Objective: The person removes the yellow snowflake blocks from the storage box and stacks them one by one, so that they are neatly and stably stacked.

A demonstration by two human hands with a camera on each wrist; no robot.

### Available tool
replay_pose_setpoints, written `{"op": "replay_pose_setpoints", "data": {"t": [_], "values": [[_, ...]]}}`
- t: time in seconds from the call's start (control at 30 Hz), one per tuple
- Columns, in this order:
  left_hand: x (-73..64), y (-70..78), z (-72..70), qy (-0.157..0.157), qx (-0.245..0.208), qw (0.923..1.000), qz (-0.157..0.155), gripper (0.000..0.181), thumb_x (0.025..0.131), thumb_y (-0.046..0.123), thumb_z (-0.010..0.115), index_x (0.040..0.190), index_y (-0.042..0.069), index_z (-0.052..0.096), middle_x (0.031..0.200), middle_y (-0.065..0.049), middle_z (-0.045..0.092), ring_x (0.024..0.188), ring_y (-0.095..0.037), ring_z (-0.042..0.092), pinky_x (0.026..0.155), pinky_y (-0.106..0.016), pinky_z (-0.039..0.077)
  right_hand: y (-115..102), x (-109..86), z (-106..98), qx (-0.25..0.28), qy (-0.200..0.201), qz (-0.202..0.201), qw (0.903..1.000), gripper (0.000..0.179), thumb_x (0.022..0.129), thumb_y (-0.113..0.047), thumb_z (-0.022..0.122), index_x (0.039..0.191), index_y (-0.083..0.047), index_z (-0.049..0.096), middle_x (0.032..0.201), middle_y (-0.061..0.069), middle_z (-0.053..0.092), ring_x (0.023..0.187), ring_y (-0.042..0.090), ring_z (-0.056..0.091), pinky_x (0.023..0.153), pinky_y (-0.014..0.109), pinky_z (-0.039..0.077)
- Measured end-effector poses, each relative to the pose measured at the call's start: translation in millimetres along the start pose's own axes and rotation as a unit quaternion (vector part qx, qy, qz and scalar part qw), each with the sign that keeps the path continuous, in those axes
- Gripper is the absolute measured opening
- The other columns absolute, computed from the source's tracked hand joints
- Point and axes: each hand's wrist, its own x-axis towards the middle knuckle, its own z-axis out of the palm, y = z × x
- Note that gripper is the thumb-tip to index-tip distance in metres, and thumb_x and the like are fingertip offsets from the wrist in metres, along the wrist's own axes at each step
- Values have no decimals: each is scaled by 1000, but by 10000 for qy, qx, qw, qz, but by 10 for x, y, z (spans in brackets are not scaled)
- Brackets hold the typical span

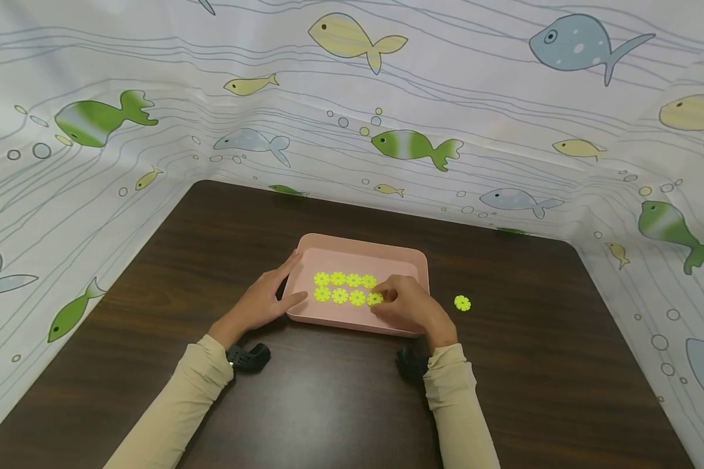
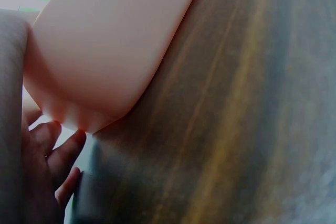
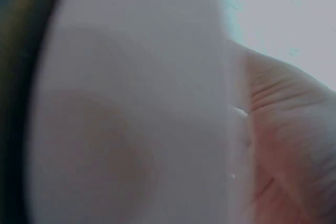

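A shallow pink tray (image 1: 358, 244) lies on the dark table, holding several yellow flower-shaped pieces (image 1: 339, 296) in two rows. My left hand (image 1: 261, 301) holds the tray's left end, thumb over the rim and fingers along the outer wall. In the left wrist view, those fingertips (image 2: 71, 148) touch the tray's underside corner (image 2: 115, 51). Inside the right part of the tray, my right hand (image 1: 409, 303) pinches the yellow flower-shaped piece (image 1: 375, 298) at the right end of the near row. The right wrist view shows only the blurred tray wall (image 3: 136, 103) and my palm (image 3: 294, 135).
One more yellow flower-shaped piece (image 1: 462, 303) lies on the table (image 1: 534, 365) to the right of the tray. A white fish-print curtain (image 1: 328, 150) stands around the table's back and sides. Each wrist wears a black strap-on device (image 1: 251, 358).
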Motion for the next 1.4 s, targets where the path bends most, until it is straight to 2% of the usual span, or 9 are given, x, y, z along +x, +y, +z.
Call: {"op": "replay_pose_setpoints", "data": {"t": [0.1, 0.2, 0.33, 0.4, 0.57, 0.8, 1.1, 1.4], "values": [[-1, 2, 2, -7, 5, 10000, -12, 84, 101, 41, 64, 167, 17, 18, 173, -7, 13, 149, -47, 31, 114, -73, 23, 63, -64, -118, -37, 430, -314, 9986, 34, 86, -14, 86, 117, -2, 77, 92, 4, 68, 79, 18, 59, 71, 30, 53], [-1, 3, 2, 2, -4, 10000, 9, 84, 101, 41, 63, 167, 17, 18, 173, -7, 14, 150, -47, 30, 114, -74, 22, 210, -232, -325, 30, 1116, -326, 9932, 32, 86, -13, 85, 115, 0, 77, 91, 7, 67, 79, 20, 58, 68, 29, 51], [-5, 2, -4, 42, -9, 10000, 51, 83, 102, 39, 63, 167, 16, 19, 173, -8, 14, 150, -46, 30, 115, -73, 21, 550, -539, -583, -14, 1888, 242, 9817, 33, 89, -13, 84, 116, 3, 76, 91, 12, 65, 80, 23, 55, 66, 25, 48], [-8, 0, -7, 45, -8, 10000, 62, 82, 102, 39, 63, 167, 16, 19, 173, -8, 14, 151, -45, 30, 116, -72, 21, 715, -663, -657, -66, 2024, 508, 9780, 34, 90, -16, 83, 118, 3, 75, 94, 13, 66, 81, 23, 56, 66, 24, 49], [-19, -2, -14, 12, -15, 10000, 16, 83, 102, 39, 64, 168, 17, 17, 173, -6, 12, 151, -46, 29, 115, -72, 21, 990, -851, -700, 198, 1961, 984, 9754, 37, 92, -21, 81, 121, 2, 74, 102, 17, 67, 84, 22, 57, 68, 25, 49], [-27, 1, -9, 16, 20, 10000, -17, 84, 102, 39, 64, 168, 17, 17, 173, -6, 13, 151, -46, 29, 116, -72, 22, 1144, -914, -666, 382, 1717, 1331, 9754, 39, 92, -21, 81, 122, 4, 73, 106, 17, 66, 84, 19, 57, 69, 24, 48], [-22, 12, 1, -19, -31, 10000, -72, 83, 102, 40, 63, 168, 17, 17, 173, -5, 12, 150, -47, 29, 114, -73, 22, 1175, -911, -653, 307, 1530, 1319, 9789, 42, 93, -23, 81, 124, 4, 72, 109, 18, 65, 85, 21, 57, 69, 26, 48], [4, 20, 4, -30, -7, 9999, -96, 84, 102, 40, 63, 168, 17, 17, 173, -5, 12, 150, -47, 29, 114, -74, 23, 1188, -905, -657, 278, 1555, 1251, 9795, 41, 93, -21, 81, 124, 4, 73, 109, 18, 64, 85, 21, 55, 69, 25, 47]]}}
